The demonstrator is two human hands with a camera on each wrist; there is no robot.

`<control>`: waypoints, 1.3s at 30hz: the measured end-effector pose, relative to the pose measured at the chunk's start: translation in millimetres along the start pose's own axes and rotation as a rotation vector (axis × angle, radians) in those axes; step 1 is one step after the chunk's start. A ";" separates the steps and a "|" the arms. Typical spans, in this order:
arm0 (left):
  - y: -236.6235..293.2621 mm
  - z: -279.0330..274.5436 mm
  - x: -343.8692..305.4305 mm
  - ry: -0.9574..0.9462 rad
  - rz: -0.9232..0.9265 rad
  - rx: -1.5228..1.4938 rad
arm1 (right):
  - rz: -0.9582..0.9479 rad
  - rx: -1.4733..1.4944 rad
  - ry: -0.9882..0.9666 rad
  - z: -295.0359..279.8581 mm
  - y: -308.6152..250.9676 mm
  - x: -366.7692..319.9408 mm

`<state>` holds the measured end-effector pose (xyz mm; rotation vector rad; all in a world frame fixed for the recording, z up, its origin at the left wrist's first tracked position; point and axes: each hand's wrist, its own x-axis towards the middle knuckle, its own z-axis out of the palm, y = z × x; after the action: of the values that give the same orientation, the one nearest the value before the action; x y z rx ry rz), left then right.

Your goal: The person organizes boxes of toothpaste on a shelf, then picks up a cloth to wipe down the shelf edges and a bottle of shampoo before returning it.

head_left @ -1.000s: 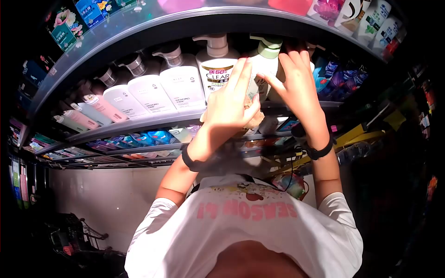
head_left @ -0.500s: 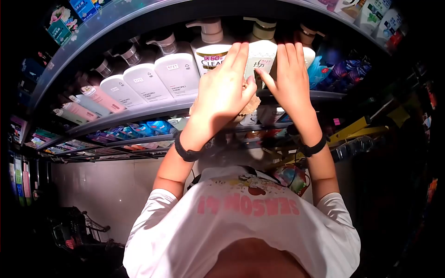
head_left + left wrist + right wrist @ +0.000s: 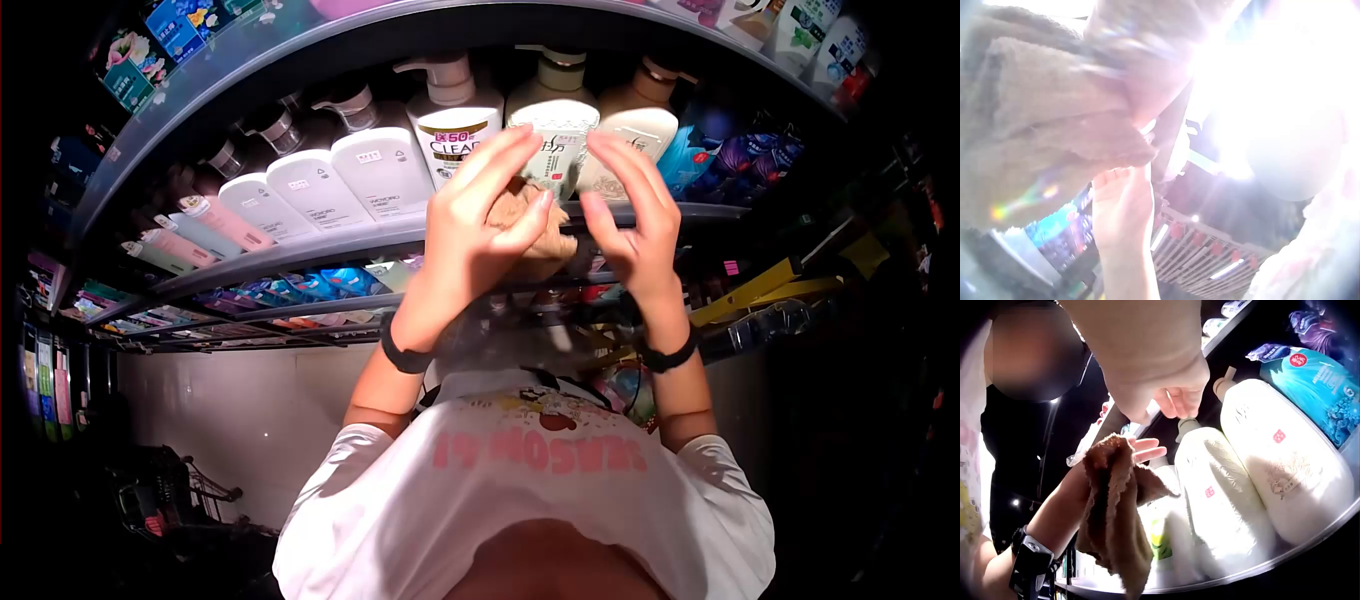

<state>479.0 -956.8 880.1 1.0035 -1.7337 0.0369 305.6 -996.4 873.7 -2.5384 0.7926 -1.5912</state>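
In the head view, the left hand (image 3: pixel 480 215) keeps its fingers nearly straight while the thumb pins a brown cloth (image 3: pixel 535 225) against the palm. The right hand (image 3: pixel 630 215), just beside it, is loosely spread and holds nothing. Beyond both hands, pump bottles (image 3: pixel 560 135) stand on a shelf (image 3: pixel 300 255).

In the left wrist view, the cloth fills the near side (glare washes out much else), with the right hand apart from it.

In the right wrist view, the cloth drapes down from the left hand. The right hand's fingers hang gently curled above it.
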 end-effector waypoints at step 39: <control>-18.5 186.4 -77.2 -0.111 0.365 0.219 | 0.520 -0.463 0.201 4.5 71.7 -133.4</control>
<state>351.6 -1011.5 732.4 0.8438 -2.0287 0.4196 235.4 -1000.9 739.6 -2.1400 1.8486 -1.6247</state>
